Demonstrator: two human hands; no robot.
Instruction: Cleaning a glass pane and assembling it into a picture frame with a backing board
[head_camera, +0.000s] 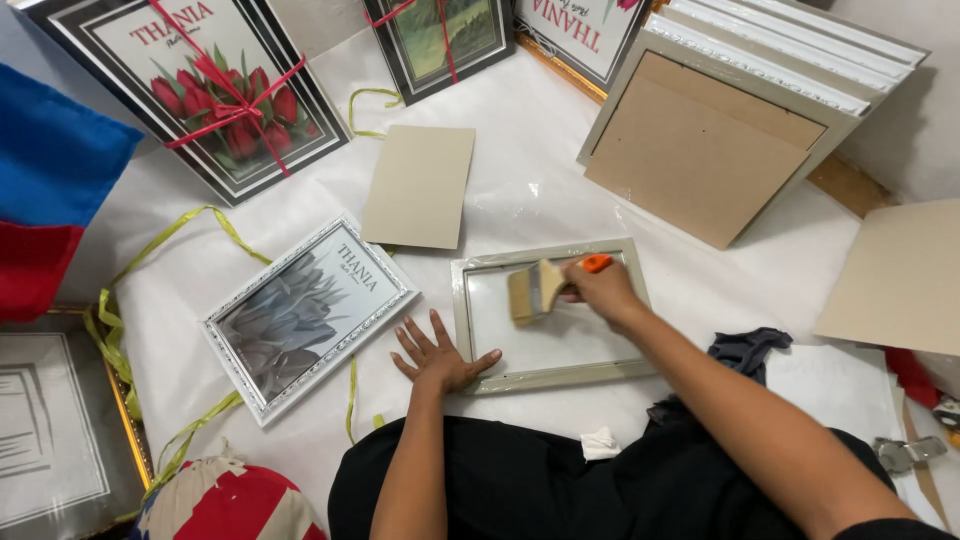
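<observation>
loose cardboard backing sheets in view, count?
2: one cardboard backing sheet lies flat above the empty frame; another sits at the right edge, cut off. More may be hidden.

Both arms are bare to the elbow; the left hand (437, 355) and right hand (603, 290) wear nothing; black clothing covers the lap.

White sheet (520, 190) over floor, pale wall (900, 120) top rt
</observation>
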